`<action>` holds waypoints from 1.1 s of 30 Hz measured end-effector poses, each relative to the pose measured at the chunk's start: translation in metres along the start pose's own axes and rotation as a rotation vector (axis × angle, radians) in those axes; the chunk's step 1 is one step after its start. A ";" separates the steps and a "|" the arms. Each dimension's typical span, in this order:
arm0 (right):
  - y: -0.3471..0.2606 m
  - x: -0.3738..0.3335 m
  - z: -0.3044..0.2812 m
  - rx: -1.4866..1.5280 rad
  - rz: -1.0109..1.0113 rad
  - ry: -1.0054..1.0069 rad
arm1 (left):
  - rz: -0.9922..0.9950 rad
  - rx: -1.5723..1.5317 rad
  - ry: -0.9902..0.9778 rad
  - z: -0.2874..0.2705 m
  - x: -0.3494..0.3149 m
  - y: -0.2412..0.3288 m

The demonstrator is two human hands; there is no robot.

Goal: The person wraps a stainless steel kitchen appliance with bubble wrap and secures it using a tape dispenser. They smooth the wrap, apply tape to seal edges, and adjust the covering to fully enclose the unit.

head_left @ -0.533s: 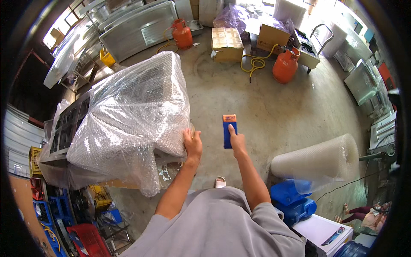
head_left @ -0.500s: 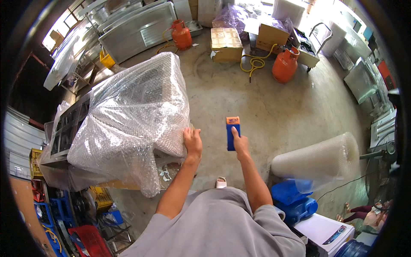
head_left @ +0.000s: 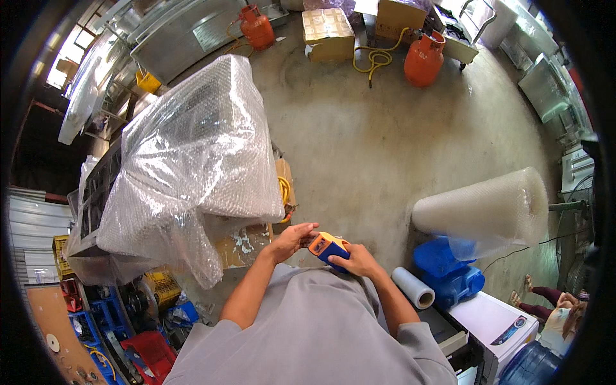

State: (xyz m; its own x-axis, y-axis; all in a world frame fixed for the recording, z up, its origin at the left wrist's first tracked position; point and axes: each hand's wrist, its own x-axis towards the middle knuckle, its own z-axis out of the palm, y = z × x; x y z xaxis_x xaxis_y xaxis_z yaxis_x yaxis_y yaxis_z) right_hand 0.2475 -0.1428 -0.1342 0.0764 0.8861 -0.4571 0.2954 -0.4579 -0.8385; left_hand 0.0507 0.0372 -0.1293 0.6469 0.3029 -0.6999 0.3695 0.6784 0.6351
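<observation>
A small blue handheld tool with an orange end (head_left: 326,246), probably a tape dispenser or cutter though its make is too small to tell, sits close in front of the person's chest, just past the lower right corner of the big bubble-wrapped machine (head_left: 192,160). The right hand (head_left: 357,260) is clamped round its blue body from below and behind. The left hand (head_left: 294,237) has come together with it, fingers lightly curled, fingertips touching or nearly touching the orange end; it grips nothing firmly that can be seen.

To handle this well, I judge the right hand should keep the body steady while the left works the orange end with fingertips only, kept off any blade edge, and with the tool pointed away from the torso.

Beside the wrapped machine's near edge a flap of brown cardboard (head_left: 247,242) shows under the wrap. To the right of the machine, well apart across bare concrete floor (head_left: 378,147), lies a large roll of bubble wrap (head_left: 478,208), with a blue plastic object (head_left: 446,273) and a small white film roll (head_left: 412,287) near it. Beyond the machine stand two orange gas cylinders (head_left: 423,59), a coiled yellow hose (head_left: 377,59) and cardboard boxes (head_left: 327,31).
</observation>
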 end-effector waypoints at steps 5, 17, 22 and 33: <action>-0.016 0.017 0.007 -0.087 -0.069 -0.138 | 0.147 -0.101 0.015 -0.018 -0.028 -0.025; -0.105 0.039 0.022 -0.873 -0.253 -0.150 | 0.552 -0.496 0.949 -0.036 -0.014 -0.111; -0.080 0.070 0.049 -1.087 -0.492 0.017 | 0.641 -0.755 1.396 -0.078 0.032 -0.102; -0.031 0.156 -0.002 -1.138 -0.689 0.140 | 0.641 -0.671 1.354 -0.110 0.067 -0.094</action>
State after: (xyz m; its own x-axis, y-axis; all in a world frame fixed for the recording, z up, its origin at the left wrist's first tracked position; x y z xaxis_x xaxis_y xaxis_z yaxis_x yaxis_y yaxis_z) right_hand 0.2520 0.0101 -0.1791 -0.3320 0.9421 0.0473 0.9316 0.3353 -0.1406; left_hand -0.0142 0.0667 -0.2718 -0.5821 0.7174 -0.3827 -0.2844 0.2613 0.9224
